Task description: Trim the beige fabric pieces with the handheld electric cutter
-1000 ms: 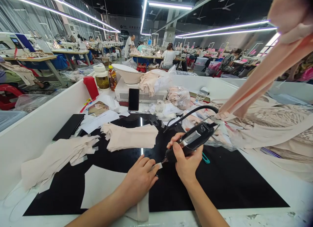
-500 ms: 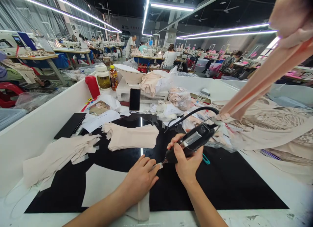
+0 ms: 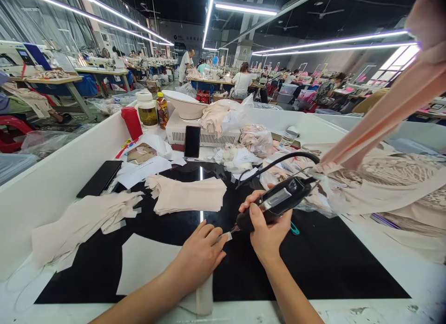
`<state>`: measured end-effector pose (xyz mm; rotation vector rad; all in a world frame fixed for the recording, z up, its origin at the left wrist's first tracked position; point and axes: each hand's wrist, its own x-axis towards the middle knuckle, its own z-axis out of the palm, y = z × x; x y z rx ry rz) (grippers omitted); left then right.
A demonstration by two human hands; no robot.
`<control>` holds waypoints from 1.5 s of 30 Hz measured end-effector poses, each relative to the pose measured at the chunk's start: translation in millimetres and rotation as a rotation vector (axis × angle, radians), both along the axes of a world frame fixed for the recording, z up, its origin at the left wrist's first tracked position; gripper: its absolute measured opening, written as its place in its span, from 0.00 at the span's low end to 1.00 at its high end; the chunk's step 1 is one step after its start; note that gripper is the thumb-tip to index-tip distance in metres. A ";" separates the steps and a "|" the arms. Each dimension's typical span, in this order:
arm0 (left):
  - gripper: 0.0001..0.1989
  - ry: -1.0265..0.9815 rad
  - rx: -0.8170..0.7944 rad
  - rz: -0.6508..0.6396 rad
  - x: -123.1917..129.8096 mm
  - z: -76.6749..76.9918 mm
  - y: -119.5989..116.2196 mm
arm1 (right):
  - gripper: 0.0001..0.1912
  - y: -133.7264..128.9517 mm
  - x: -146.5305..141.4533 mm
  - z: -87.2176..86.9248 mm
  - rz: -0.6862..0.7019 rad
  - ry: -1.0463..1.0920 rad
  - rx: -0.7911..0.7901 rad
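Note:
My right hand (image 3: 270, 233) is wrapped round a black corded hand tool (image 3: 275, 203) with a narrow metal tip, its kind not clear. The tool slants down to the left, and its tip meets a small whitish tab (image 3: 229, 236) by my left fingertips. Bent and pressing down, the fingers of my left hand (image 3: 202, 252) hold the tab's end and the edge of a pale cut fabric piece (image 3: 149, 259). That piece lies flat on the black mat (image 3: 313, 268), partly under my left forearm. How the tab joins the fabric is hidden.
Behind my hands lies a stack of beige fabric pieces (image 3: 190, 194); another pile (image 3: 83, 221) is at left. A phone (image 3: 192, 142) leans on a white box. Beige cloth (image 3: 383, 184) lies at right, below a hanging peach fabric strip (image 3: 383, 115). A teal clip (image 3: 294, 228) rests beside the tool.
The tool's rear end and my right hand have shifted slightly right, the tip staying by the tab. The hanging peach strip appears further right. My left hand is unmoved.

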<state>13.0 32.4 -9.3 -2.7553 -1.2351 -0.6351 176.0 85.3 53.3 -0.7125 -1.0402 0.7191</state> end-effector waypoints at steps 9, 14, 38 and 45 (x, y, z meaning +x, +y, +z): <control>0.20 0.007 -0.002 0.001 -0.4 0.1 -0.8 | 0.22 0.3 0.2 -0.2 -0.007 -0.025 -0.002; 0.22 0.010 -0.016 -0.006 -0.3 -3.0 -0.6 | 0.24 -6.3 4.4 1.2 0.003 0.025 -0.001; 0.07 -0.063 -0.019 -0.095 -6.1 4.4 -4.6 | 0.25 -26.1 10.0 2.3 -0.078 -0.049 -0.042; 0.09 -0.067 0.023 -0.086 -6.4 -3.3 -6.7 | 0.24 -32.4 17.6 0.8 -0.117 -0.044 -0.044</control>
